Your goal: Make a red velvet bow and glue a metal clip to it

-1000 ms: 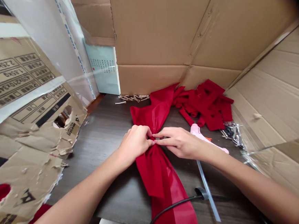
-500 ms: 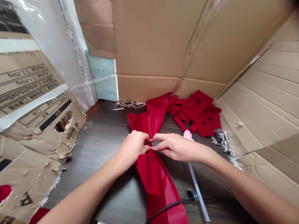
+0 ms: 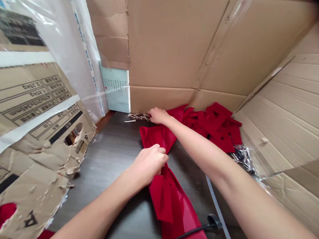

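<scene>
A long red fabric bow (image 3: pixel 169 192) lies on the dark wooden table (image 3: pixel 115 156). My left hand (image 3: pixel 150 162) is closed, pinching the gathered middle of the bow. My right hand (image 3: pixel 157 115) reaches far back, fingers curled down on a small pile of thin wire ties (image 3: pixel 137 116) at the foot of the cardboard wall. Whether it holds a tie is hidden.
A heap of red fabric pieces (image 3: pixel 215 124) lies at the back right, shiny clips (image 3: pixel 244 157) beside it. A glue stick (image 3: pixel 217 207) and a black cable (image 3: pixel 190 233) lie near the front. Cardboard boxes (image 3: pixel 29 118) wall in the left, back and right.
My right hand left the bow's middle and stretched to the wire ties at the back. My left hand kept its pinch on the bow. The view tilted slightly.
</scene>
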`<state>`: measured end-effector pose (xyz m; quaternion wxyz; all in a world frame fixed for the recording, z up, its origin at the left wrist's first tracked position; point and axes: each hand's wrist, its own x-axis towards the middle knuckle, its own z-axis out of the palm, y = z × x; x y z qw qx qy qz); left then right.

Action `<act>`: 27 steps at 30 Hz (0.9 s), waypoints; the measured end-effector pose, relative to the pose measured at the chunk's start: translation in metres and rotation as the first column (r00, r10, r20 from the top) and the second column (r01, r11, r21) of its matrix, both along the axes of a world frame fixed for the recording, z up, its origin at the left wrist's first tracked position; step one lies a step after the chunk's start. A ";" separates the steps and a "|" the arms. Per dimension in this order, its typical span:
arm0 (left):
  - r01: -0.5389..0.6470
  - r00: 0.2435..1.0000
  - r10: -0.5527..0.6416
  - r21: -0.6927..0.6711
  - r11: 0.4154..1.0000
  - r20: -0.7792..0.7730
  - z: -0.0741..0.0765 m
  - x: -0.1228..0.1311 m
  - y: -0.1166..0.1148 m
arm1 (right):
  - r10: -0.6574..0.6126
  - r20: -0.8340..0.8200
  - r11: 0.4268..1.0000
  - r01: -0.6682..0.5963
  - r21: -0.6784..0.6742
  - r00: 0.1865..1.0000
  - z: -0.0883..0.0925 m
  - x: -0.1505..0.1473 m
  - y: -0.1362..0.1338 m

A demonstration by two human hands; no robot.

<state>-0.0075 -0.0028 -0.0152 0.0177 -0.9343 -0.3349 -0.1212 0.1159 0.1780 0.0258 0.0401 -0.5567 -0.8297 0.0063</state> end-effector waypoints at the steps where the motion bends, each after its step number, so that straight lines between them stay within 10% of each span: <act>1: -0.003 1.000 0.003 0.001 1.000 -0.012 0.002 0.000 -0.002 | -0.018 0.002 1.000 0.018 -0.010 1.000 -0.004 -0.006 0.011; 10: -0.097 0.986 0.082 -0.101 0.990 -0.145 0.027 0.002 -0.017 | -0.060 -0.015 0.994 0.059 -0.091 0.998 -0.023 -0.016 0.056; 27: -0.108 0.988 0.099 -0.071 0.992 -0.114 0.027 0.001 -0.019 | 0.012 -0.199 0.990 -0.039 -0.132 0.980 -0.034 -0.008 0.044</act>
